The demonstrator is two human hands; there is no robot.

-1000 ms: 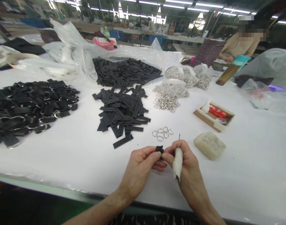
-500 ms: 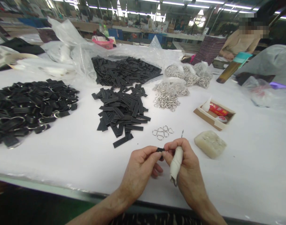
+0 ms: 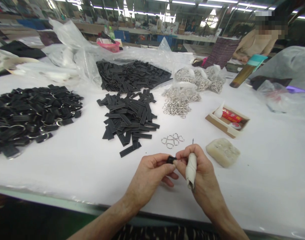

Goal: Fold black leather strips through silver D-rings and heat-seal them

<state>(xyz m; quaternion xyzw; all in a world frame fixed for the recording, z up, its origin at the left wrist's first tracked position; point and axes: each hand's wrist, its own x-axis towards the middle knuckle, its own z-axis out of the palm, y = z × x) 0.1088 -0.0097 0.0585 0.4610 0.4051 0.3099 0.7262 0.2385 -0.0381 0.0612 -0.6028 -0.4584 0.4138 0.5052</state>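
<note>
A small folded black strap [image 3: 170, 159] is pinched between the thumb and fingers of my left hand [image 3: 148, 178]. My right hand [image 3: 204, 175] is closed around an awl [image 3: 191, 168] with a pale wrapped handle, its thin metal tip pointing away from me. The right thumb and fingertip also touch the strap's right end. Whether a ring sits inside the fold is hidden by the fingers. Just beyond the hands lie several loose metal D-rings [image 3: 172, 140]. A pile of flat black straps [image 3: 130, 116] is farther off, left of the rings.
Finished-looking strap loops with rings [image 3: 35, 113] are heaped at left. A larger strap pile [image 3: 135, 75] and bagged rings [image 3: 182, 93] lie farther back. On the right are a wax-like block [image 3: 222, 152], a small cardboard box [image 3: 218, 126] and a bottle [image 3: 248, 70]. A person [image 3: 257, 43] is at back right.
The strap has turned between my fingertips and shows more of its folded face. My right hand has tilted the awl more upright. The left fingers have shifted slightly rightward beneath the strap.
</note>
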